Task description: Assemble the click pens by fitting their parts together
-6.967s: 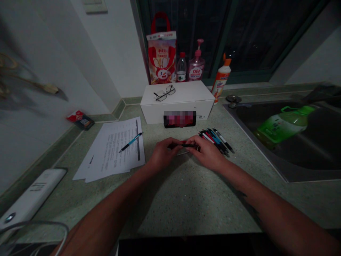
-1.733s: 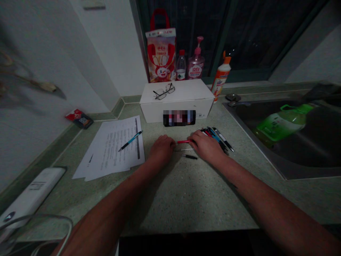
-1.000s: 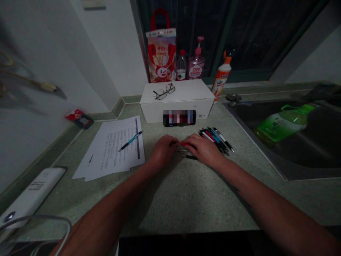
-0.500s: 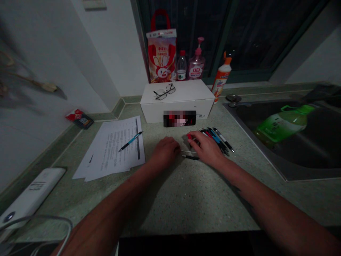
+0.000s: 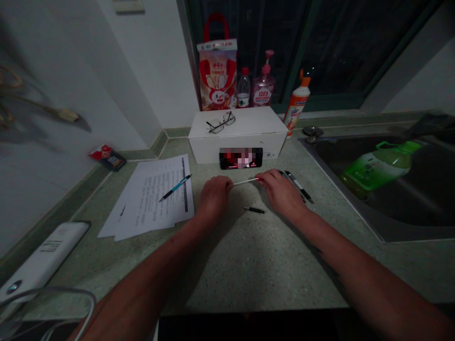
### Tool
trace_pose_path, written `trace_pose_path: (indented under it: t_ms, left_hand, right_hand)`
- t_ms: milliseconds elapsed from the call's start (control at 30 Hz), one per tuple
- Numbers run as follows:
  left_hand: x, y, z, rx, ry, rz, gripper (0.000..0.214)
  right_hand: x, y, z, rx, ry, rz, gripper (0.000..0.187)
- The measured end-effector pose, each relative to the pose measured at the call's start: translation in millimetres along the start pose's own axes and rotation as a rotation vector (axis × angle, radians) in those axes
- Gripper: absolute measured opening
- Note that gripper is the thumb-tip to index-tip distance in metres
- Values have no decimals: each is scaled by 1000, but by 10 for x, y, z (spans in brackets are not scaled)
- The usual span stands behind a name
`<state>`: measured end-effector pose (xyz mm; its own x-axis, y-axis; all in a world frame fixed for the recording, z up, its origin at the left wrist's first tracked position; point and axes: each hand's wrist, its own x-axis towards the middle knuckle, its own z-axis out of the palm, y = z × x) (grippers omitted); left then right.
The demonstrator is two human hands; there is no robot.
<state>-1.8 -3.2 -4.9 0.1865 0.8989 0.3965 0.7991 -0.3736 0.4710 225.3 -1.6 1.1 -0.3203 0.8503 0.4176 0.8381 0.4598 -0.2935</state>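
A thin white pen refill [image 5: 245, 181] spans the gap between my hands, its ends pinched in the fingers of my left hand [image 5: 214, 196] and my right hand [image 5: 280, 192]. My right hand lies over a pile of pens [image 5: 295, 183], hiding most of them and a red pen part seen earlier. A short black pen barrel [image 5: 253, 210] lies on the speckled green worktop [image 5: 249, 251] just below the refill. A blue mechanical pencil [image 5: 175, 188] rests on printed papers [image 5: 149, 203] left of my left hand.
A white box [image 5: 237, 135] with glasses [image 5: 220, 122] on it stands behind my hands, a pixelated dark object [image 5: 241, 158] against its front. Bottles and a red-handled bag stand behind it. A steel sink [image 5: 355, 184] holding a green bottle lies right; a white power bank [image 5: 44, 260] lies left.
The white refill has risen from the worktop and now stretches between my hands. My right hand has moved forward over the pen pile, and the red pen part is out of sight.
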Motion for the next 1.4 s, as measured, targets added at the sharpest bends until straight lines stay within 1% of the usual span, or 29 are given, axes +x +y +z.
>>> trace_pose_path:
  t_ms: [133,300,467,567,667,700,767,833,867,900,933,1000,1067,1133,1200,1267,1333,1400]
  left_hand:
    - [0,0,-4,36,-20,13,20]
    - [1,22,-58,46,14,8,24]
    - [4,31,-59,102,-22,43,26]
    - [3,16,-33,148,-5,77,25]
    - [-11,11,-16,155,-4,139,20]
    - [-20,18,-19,144,11,177,17]
    - [-46,44,-42,111,92,258,15]
    - [-76,81,-79,83,199,311,30]
    - [-91,101,-97,72,230,334,35]
    - [-104,121,-111,60,219,360,36]
    - [-116,141,-118,48,175,397,34]
    - [-134,177,-110,22,2,481,26]
    - [-144,209,-77,13,-187,539,22]
    - [-148,234,-34,38,-310,546,21]
    - [-148,245,4,70,-363,525,18]
    - [-145,239,27,81,-377,498,13]
    - [-139,218,35,64,-358,450,12]
    - [-130,189,31,30,-303,349,14]
  right_hand:
    - [2,-23,4,-11,-21,-19,32]
    - [-3,13,25,-19,-5,-7,32]
    - [0,5,13,-11,-11,-24,31]
    - [-5,-12,-1,4,-47,-50,33]
    - [-21,-44,-10,16,-121,-103,44]
    - [-28,-58,-12,17,-143,-110,48]
    - [-38,-85,-16,19,-165,-102,55]
    - [-41,-99,-16,41,-154,-75,58]
    - [-41,-98,-13,66,-138,-66,58]
    - [-39,-92,-8,104,-115,-62,57]
    - [-37,-82,1,146,-88,-61,54]
    - [-34,-58,23,220,-24,-53,44]
    - [-33,-43,47,256,32,-9,35]
    - [-35,-45,63,274,60,50,35]
    - [-38,-58,66,284,59,63,41]
    - [-39,-70,56,278,50,20,43]
    - [-40,-74,37,259,46,-18,40]
    - [-41,-69,11,232,38,-26,38]
